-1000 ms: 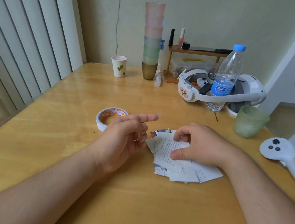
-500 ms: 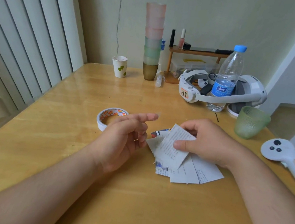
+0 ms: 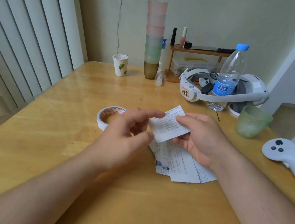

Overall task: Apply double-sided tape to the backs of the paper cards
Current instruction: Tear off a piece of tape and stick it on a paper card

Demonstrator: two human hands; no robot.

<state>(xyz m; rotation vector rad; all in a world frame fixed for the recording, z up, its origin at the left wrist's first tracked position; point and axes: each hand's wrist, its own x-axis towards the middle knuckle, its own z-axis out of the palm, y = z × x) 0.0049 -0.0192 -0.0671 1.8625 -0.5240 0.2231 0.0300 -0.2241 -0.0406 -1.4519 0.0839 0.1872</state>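
The right hand (image 3: 200,137) pinches a paper card (image 3: 169,124) printed with small text too fine to read, lifted above the card pile (image 3: 179,164) on the table (image 3: 47,136). The left hand (image 3: 127,133) touches the card's left edge with forefinger and thumb, other fingers loosely curled. The tape roll (image 3: 108,114) lies just left; a headset (image 3: 220,91) label reads "149".

The tabletop (image 3: 50,137) was varnished wood, glossy, with soft reflections near its far edge. The card (image 3: 169,127) was thin matt paper printed with text, like the cards (image 3: 179,164) lying under it. The tape roll (image 3: 109,113) looked smooth and white. The bottle (image 3: 228,75) was clear plastic; the green cup (image 3: 252,123) had a rough, frosted surface.
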